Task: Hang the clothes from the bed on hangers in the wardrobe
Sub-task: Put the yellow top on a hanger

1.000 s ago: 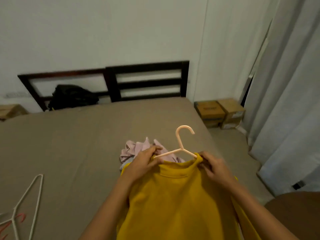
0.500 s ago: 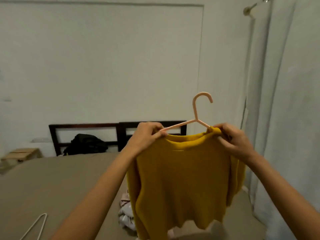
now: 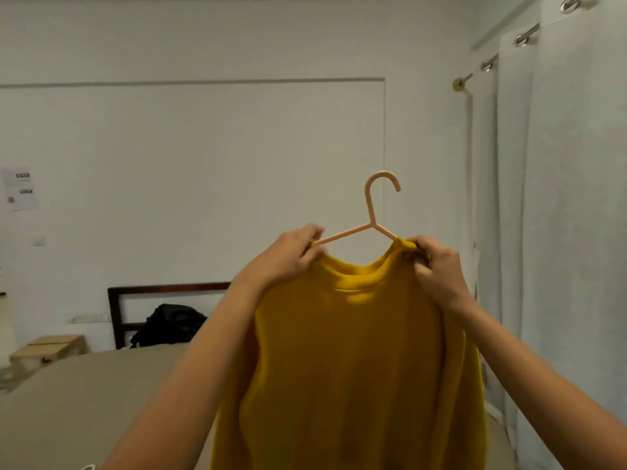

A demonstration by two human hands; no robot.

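A mustard-yellow sweater (image 3: 356, 368) hangs in the air in front of me on a pale pink plastic hanger (image 3: 370, 215), whose hook points up and to the right. My left hand (image 3: 288, 257) grips the sweater's left shoulder together with the hanger's left arm. My right hand (image 3: 436, 266) pinches the collar at the right shoulder, where the hanger's right arm disappears into the neck. The sweater's hem is cut off by the bottom of the frame. No wardrobe is in view.
The bed (image 3: 84, 401) with its beige sheet lies low on the left, with a dark headboard (image 3: 163, 290) and a black bag (image 3: 169, 322) against it. A cardboard box (image 3: 47, 349) sits at far left. White curtains (image 3: 559, 232) hang along the right.
Both hands have lifted the sweater on its hanger from the bed up to chest height, and my view has tilted upward. The pile of clothes and the spare hangers have dropped out of sight.
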